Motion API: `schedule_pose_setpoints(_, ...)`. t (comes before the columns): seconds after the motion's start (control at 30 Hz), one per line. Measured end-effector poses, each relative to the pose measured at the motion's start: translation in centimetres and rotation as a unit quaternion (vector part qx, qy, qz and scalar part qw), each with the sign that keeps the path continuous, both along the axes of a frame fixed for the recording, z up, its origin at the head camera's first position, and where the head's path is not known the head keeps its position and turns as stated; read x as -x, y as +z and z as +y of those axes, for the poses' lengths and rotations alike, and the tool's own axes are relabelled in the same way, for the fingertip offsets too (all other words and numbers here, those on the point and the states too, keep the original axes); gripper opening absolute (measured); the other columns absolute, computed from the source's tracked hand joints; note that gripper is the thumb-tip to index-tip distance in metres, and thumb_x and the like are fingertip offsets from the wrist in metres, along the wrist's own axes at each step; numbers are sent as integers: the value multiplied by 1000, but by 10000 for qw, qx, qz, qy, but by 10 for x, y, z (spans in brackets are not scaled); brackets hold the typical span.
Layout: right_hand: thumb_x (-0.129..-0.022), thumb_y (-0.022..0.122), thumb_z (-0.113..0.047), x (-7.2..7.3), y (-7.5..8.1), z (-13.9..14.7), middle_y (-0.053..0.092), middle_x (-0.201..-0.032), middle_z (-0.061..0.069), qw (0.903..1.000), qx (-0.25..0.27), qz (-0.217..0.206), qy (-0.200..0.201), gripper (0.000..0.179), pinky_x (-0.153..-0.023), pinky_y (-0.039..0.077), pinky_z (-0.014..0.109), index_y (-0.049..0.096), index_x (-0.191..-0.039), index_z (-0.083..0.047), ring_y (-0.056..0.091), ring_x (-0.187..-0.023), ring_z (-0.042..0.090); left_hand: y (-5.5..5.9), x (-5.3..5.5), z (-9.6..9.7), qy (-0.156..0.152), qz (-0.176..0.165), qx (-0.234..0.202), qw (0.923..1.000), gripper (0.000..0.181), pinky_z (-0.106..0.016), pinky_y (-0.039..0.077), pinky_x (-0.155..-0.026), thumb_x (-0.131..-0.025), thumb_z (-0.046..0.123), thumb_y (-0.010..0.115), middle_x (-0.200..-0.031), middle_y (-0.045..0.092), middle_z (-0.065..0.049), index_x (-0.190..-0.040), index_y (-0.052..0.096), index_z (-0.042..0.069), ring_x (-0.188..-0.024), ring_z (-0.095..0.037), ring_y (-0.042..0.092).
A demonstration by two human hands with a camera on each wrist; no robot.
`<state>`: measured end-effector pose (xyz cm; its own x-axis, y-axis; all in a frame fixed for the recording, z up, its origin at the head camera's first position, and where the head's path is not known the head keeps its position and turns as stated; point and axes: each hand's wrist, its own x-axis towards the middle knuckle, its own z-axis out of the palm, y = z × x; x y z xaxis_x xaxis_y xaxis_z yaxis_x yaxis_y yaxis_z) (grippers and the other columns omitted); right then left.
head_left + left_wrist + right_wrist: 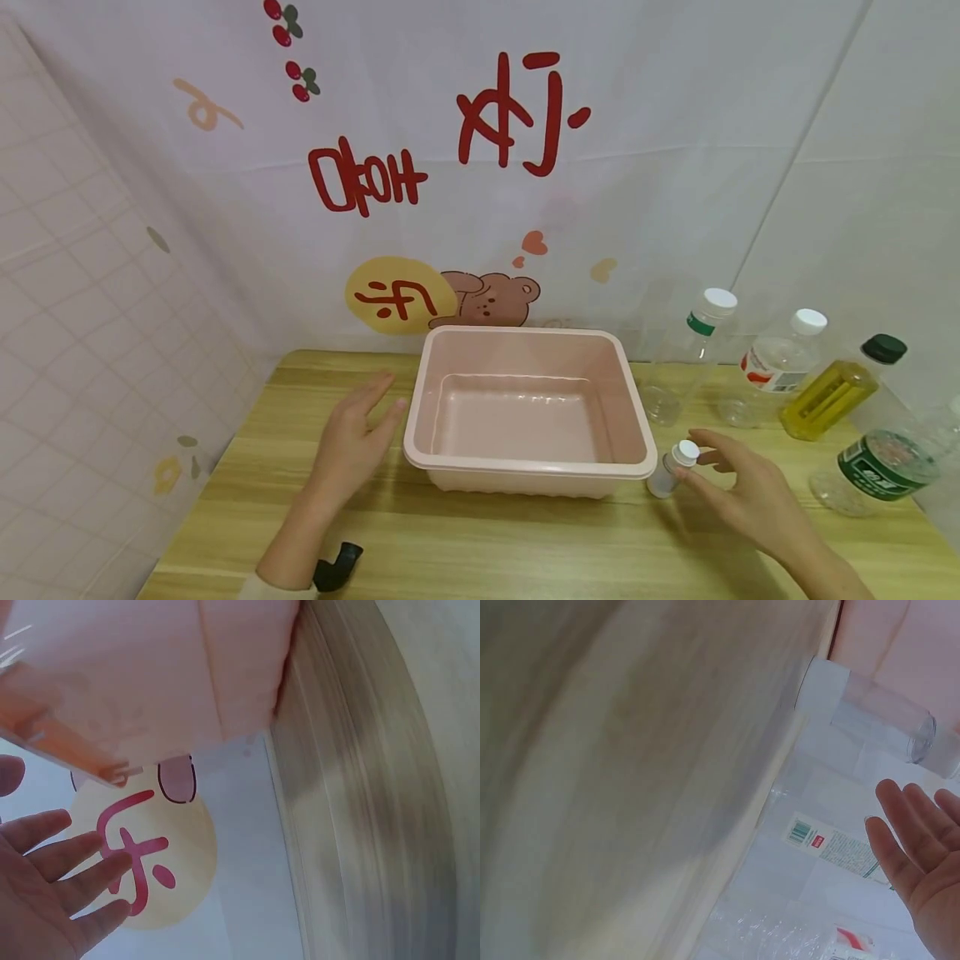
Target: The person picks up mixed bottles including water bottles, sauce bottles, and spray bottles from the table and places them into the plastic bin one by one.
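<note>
A pink plastic basin (525, 467) stands in the middle of the wooden table, with nothing inside it. To its left my left hand (358, 440) hovers with spread fingers, apart from the wall; in the left wrist view the same hand (56, 881) holds nothing. At the basin's right front corner a small clear bottle (663, 479) with a white cap stands upright. My right hand (750, 496) is beside it, thumb and fingers reaching around its top. In the right wrist view the fingers of this hand (926, 855) look extended and separate from the small bottle (877, 712).
Right of the basin stand a tall clear bottle (678, 367), a clear bottle with a red-and-white label (776, 367), a bottle of yellow liquid (832, 400) and a green-labelled bottle (873, 471). A printed cloth (637, 183) hangs behind the table (510, 542).
</note>
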<state>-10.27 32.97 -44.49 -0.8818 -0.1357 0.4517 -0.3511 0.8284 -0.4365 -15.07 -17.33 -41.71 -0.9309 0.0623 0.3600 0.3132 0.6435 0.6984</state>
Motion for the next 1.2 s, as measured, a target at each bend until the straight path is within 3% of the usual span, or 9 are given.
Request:
schedule_pose_setpoints(0.13,-74,96,-14,0,0,-2,79,-95,4,10000,32,77,14,56,-65,58,31,71,-123,-5,68,-80,6,1,-1,5,-96,29,-434,9990,47,-57,40,-117,-105,26,66,-149,58,-18,-143,62,-1,-142,-39,51)
schedule_pose_setpoints(0.37,-73,94,-6,0,-4,-5,77,-85,-3,9994,163,236,174,48,-69,51,9,72,-116,-4,68,-77,2,0,-2,14,-157,172,-874,9959,40,-55,46,-110,-101,17,70,-139,64,-20,-134,67,-5,-133,-40,58)
schedule_pose_setpoints(0.63,-75,93,-7,0,-3,-6,76,-82,-6,9995,275,122,112,42,-65,51,12,74,-111,-9,67,-74,2,1,-2,20,-60,69,-941,9955,34,-52,51,-105,-99,14,71,-134,68,-17,-129,72,-1,-129,-35,63)
schedule_pose_setpoints(0.83,-78,92,-10,2,-1,-7,77,-85,-3,9994,339,-104,40,38,-59,54,25,74,-112,-9,68,-75,2,1,-4,21,-63,116,-1029,9946,30,-48,56,-99,-99,11,71,-129,71,-18,-126,75,-1,-125,-33,66)
schedule_pose_setpoints(1.2,-77,92,-5,2,3,-3,76,-84,-4,9992,387,132,-54,36,-68,49,7,75,-108,-11,65,-76,-3,-4,-2,22,-48,517,-1104,9925,24,-48,60,-90,-95,4,73,-119,75,-19,-118,78,-2,-113,-33,72)
